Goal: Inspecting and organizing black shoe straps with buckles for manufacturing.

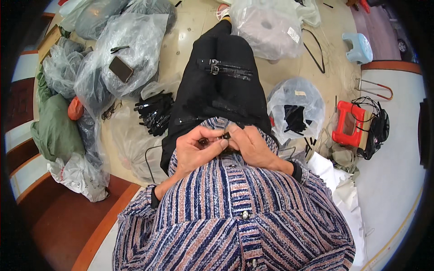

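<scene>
My left hand (196, 147) and my right hand (251, 144) meet close to my chest, above my striped shirt. Together they pinch a small black part (227, 135) between the fingertips; what it is exactly is too small to tell. A black garment (221, 86) with silver zip pulls (214, 66) lies over my lap and stretches away from me. A heap of small black parts (155, 112) rests on clear plastic on the floor just left of the garment.
Several clear plastic bags of goods (120, 54) lie at the left, one bearing a dark phone (120, 69). More bags are ahead (266, 27) and at the right (296, 108). A red box (348, 124), a blue stool (359, 47) and green cloth (56, 128) are nearby.
</scene>
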Available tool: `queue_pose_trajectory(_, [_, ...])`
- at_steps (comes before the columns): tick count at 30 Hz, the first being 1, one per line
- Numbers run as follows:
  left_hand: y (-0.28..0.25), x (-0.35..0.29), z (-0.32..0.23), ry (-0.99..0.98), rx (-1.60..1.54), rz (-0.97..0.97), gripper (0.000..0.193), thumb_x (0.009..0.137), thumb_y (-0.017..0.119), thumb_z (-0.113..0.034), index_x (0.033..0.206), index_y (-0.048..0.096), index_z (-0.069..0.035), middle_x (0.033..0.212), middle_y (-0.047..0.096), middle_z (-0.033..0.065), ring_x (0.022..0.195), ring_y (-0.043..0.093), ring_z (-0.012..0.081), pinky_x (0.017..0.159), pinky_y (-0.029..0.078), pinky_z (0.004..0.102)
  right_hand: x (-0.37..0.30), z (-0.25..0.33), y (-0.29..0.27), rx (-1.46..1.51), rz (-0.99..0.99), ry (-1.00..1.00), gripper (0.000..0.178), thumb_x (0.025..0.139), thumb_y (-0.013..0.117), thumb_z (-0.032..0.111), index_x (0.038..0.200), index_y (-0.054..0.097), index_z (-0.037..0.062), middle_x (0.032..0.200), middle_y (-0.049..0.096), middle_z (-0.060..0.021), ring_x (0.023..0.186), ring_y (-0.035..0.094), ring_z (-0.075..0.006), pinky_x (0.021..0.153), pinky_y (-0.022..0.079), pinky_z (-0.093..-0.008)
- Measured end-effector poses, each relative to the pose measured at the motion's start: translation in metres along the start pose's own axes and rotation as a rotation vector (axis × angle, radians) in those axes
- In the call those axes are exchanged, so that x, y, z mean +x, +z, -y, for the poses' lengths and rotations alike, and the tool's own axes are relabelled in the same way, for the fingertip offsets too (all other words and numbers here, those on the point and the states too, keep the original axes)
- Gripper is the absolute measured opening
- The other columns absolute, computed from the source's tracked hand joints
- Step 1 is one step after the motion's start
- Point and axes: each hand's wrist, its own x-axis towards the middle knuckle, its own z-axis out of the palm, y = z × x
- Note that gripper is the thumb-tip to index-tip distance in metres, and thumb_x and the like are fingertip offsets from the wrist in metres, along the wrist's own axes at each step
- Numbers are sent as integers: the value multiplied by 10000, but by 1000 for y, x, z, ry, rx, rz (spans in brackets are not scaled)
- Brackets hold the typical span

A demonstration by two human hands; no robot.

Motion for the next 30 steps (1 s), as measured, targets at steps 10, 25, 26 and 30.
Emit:
queue_pose_trajectory(10, [2,8,-1,-87,-97,-8,100,779,586,32,878,578,23,724,598,56,549,497,28,474,377,157,11,-17,-6,240,99,-123,497,937,289,315,523,345,45,509,357,-9,529,318,-103,529,308,-266])
queue_pose_trajectory(25, [5,6,-2,-81,74,-109,57,743,605,41,777,582,1,713,586,15,602,500,27,573,401,163,3,5,-5,-174,84,-188,378,918,341,224,643,480,6,619,475,-106,593,445,-210,548,339,-309])
queue_pose_trajectory(26, [5,6,1,-55,124,-131,47,742,609,29,757,583,-6,695,575,-6,583,477,15,536,381,160,5,0,-3,-175,87,-188,378,918,341,224,643,480,6,619,475,-106,593,445,-210,548,339,-309])
queue_pose_trajectory(30, [4,1,7,12,240,-133,45,734,613,21,752,588,-12,664,553,-27,560,446,9,496,356,166,3,-6,4,-591,-97,-656,223,842,459,137,698,543,-11,677,536,-128,676,477,-269,612,351,-351])
